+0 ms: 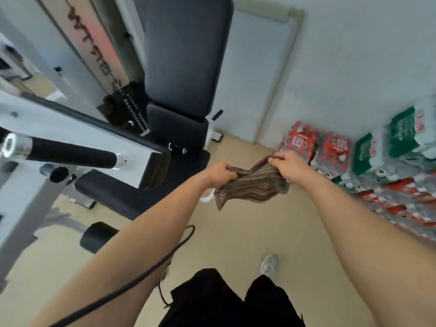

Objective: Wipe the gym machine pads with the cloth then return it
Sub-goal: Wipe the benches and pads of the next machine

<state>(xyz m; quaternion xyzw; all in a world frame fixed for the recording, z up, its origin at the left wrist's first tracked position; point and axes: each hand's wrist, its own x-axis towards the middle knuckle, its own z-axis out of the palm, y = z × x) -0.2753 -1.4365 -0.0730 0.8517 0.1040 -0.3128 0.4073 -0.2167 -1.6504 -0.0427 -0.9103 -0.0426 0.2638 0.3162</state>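
One gym machine (35,128), white frame, fills the left. Black vertical lettering on its upright, too blurred to read for certain. Three flat dark pads on it: tall back pad (186,50), smaller pad (177,127) right below, long low pad (132,197) nearest the floor. One black foam bar (70,155) with chrome ends sticks out at left. One pale door (254,79) behind. Shrink-wrapped bottle packs (337,149) stacked along the right wall, red labels and green labels, at least two of each; total lost in blur, print unreadable. Two bare arms, one cloth (252,188): brown-grey, wavy stripes, hanging slack in the air between the hands, above the floor, just right of the low pad, touching no pad. Left hand (220,173) fist-gripping one top corner, right hand (289,165) pinching the other. One white shoe (269,264) below.
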